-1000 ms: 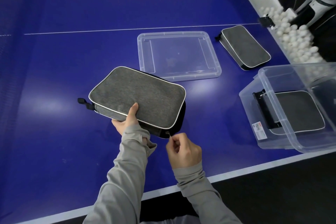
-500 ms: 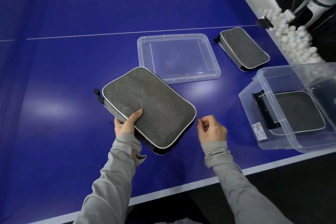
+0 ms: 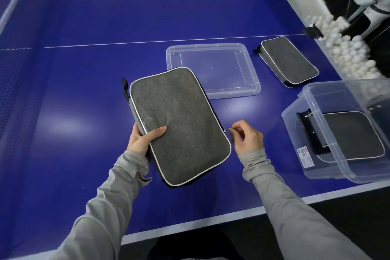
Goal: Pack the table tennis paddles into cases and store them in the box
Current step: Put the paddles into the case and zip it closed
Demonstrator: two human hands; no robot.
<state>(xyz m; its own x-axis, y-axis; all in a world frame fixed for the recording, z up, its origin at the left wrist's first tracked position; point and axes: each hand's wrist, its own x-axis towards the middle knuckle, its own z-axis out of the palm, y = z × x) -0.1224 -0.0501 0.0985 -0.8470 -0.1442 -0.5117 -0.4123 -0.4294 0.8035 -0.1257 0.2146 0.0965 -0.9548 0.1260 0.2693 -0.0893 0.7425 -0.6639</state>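
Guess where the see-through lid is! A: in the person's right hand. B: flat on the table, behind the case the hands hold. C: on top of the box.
B: the lid lies flat on the table just behind the held case, while the box stands open to the right.

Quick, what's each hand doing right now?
Left hand: shut on the grey case, gripping its edge.
Right hand: pinching the zipper pull at the case's side.
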